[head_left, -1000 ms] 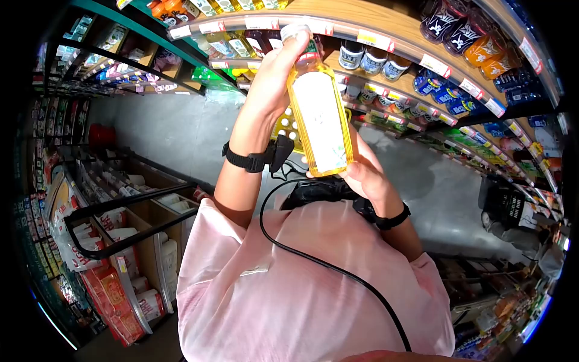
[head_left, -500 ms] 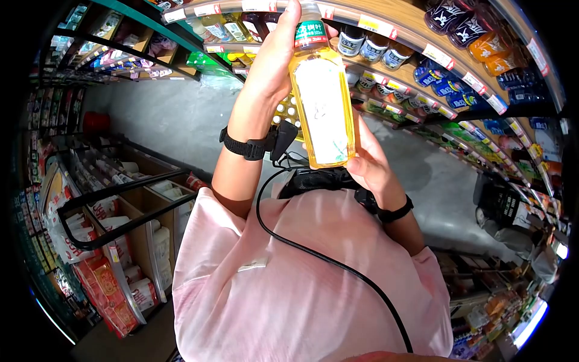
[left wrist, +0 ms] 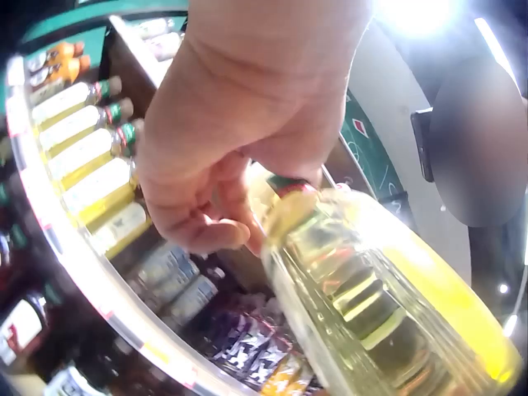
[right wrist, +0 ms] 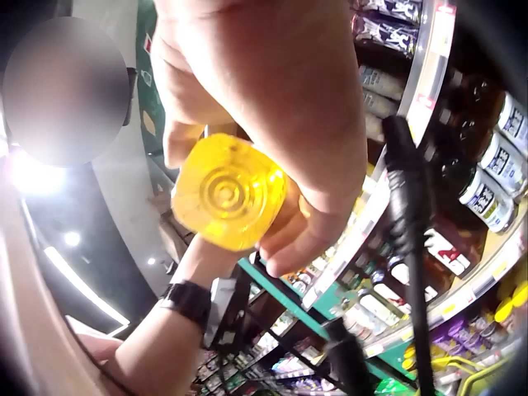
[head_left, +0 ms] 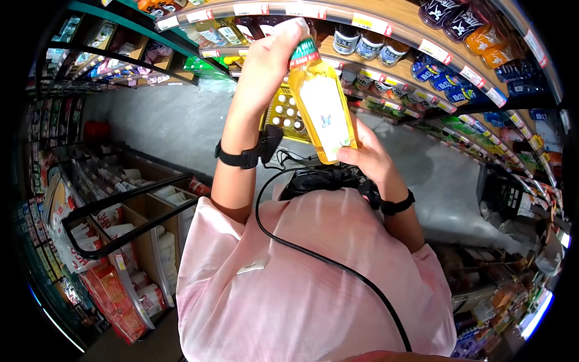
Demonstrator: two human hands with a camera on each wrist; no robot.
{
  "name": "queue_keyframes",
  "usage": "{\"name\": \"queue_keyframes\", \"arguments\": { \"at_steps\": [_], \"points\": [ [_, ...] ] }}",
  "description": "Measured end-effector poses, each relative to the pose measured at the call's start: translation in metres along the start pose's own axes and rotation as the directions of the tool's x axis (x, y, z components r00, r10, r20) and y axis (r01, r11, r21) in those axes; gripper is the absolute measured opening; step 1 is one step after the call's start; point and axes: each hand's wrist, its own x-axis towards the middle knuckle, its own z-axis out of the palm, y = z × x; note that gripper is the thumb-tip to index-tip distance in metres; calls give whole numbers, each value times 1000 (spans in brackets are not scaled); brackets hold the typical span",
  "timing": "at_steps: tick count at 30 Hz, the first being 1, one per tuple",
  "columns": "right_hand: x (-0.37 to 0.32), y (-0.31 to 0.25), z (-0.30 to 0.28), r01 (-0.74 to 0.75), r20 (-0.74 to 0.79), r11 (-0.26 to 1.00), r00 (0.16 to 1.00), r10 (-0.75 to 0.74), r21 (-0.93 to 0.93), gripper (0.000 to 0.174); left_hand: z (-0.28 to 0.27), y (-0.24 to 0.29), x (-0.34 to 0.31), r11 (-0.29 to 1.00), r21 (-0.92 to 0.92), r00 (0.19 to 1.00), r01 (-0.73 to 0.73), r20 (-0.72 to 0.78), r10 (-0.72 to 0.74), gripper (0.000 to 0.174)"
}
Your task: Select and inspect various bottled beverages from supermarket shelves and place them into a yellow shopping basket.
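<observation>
A bottle of yellow drink (head_left: pixel 324 108) with a white label and a green and red neck band is held tilted between both hands. The left hand (head_left: pixel 265 69) grips it around the cap. Near its base the right hand (head_left: pixel 369 154) holds it, thumb on the label. From the left wrist, the left hand (left wrist: pixel 239 124) curls at the neck of the clear-sided bottle (left wrist: pixel 371 289). In the right wrist view the right hand (right wrist: pixel 280 107) wraps the side of the bottle, whose yellow base (right wrist: pixel 227 191) faces the camera.
Curved shelves (head_left: pixel 362 24) of drinks stand in front and to the right. A yellow basket (head_left: pixel 294 136) of white-capped bottles sits below the hands. Grey floor (head_left: pixel 175 114) lies beyond. A black-framed cart or rack (head_left: pixel 120 241) with packages is at left. A black cable (head_left: pixel 325 259) crosses the shirt.
The bottle has tilted, its base swinging to the right of its cap, and the left hand now covers the cap. More of the yellow basket shows. The view has shifted slightly.
</observation>
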Motion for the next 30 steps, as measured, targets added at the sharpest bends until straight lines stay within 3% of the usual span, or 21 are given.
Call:
{"name": "queue_keyframes", "arguments": {
  "at_steps": [1,3,5,7,8,9,11,15,18,21,23,24,25,27,30],
  "points": [
    [0,-2,-2,-1,-10,1000,1000,1,2,87,-9,-2,-4,999,16,995,41,91,-42,38],
    [-2,-6,-6,-69,-42,991,997,65,-112,79,-17,0,-13,996,65,980,-56,192,43,29],
    [-1,-1,-15,-84,-71,980,995,72,-183,73,-23,10,-25,995,58,930,75,355,-91,24],
    [2,8,-29,-64,-41,854,998,50,-516,67,-19,7,-39,987,113,901,113,408,-150,26],
    [3,8,-31,-130,-88,774,991,96,-620,65,-19,9,-44,956,244,864,164,432,-259,29],
    [4,10,-30,-109,-90,779,994,67,-617,63,-20,6,-48,906,413,849,89,444,-286,32],
    [8,34,-45,-35,-65,426,996,-54,-904,59,-15,-1,-57,849,526,865,54,400,-302,36],
    [2,59,-62,-67,-107,337,989,-100,-939,53,-21,-70,-67,831,553,855,55,404,-325,39],
    [-9,44,-74,-297,-360,568,933,1,-767,48,-20,-159,-71,833,540,892,122,309,-331,36],
    [-29,50,-87,-359,-424,571,905,21,-738,46,-6,-257,-82,802,578,920,153,213,-329,34],
    [-36,46,-85,-400,-442,553,895,63,-731,43,12,-313,-84,794,566,923,222,141,-359,34],
    [-38,42,-82,-427,-438,510,893,105,-747,43,23,-337,-83,727,650,918,223,111,-381,36],
    [-40,40,-80,-448,-432,464,890,146,-764,43,33,-357,-80,701,671,884,242,145,-444,37],
    [-47,43,-75,-452,-439,480,886,147,-752,43,57,-396,-75,753,631,913,188,170,-370,37],
    [-45,49,-71,-501,-449,475,864,228,-724,44,90,-471,-73,773,597,923,217,133,-361,37]
  ]
}}
